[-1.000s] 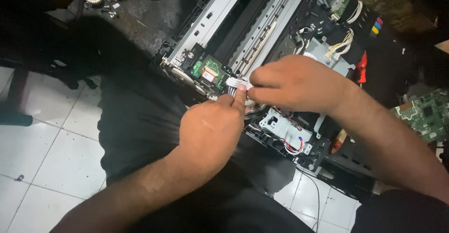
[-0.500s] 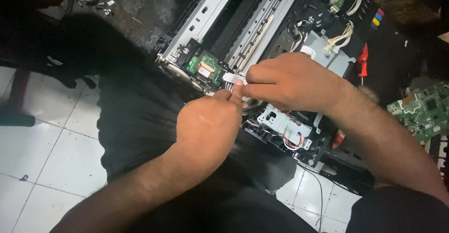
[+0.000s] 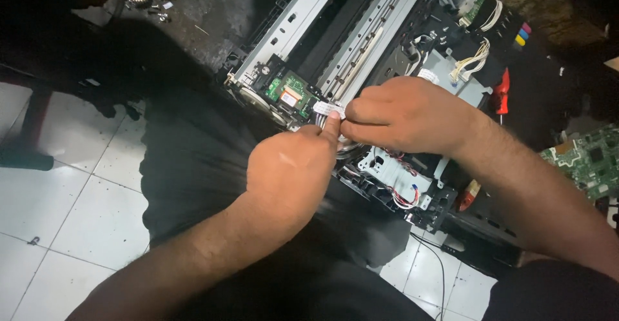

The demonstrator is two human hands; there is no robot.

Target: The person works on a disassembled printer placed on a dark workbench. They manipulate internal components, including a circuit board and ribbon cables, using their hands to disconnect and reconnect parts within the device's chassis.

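White flat ribbon cable (image 3: 327, 109) — pinched between both hands' fingertips, over opened printer (image 3: 387, 50) resting on lap. Left hand (image 3: 290, 173) nearer, fingers pressed on cable's near end; right hand (image 3: 406, 115) grips from right. Cable's long axis runs left-right, toward small green circuit board (image 3: 288, 93) beyond.

A white flat ribbon cable (image 3: 327, 109) stands out against a black opened printer (image 3: 412, 102) with silver-grey metal rails (image 3: 361, 31). A small green circuit board (image 3: 288, 93) carries an orange patch. An orange-red lever (image 3: 501, 91) sits near pink, yellow and blue ink tabs (image 3: 521, 36). Red and white wires (image 3: 403, 198) run over a pale grey part. The floor (image 3: 58, 185) is white tile with dark grout lines.
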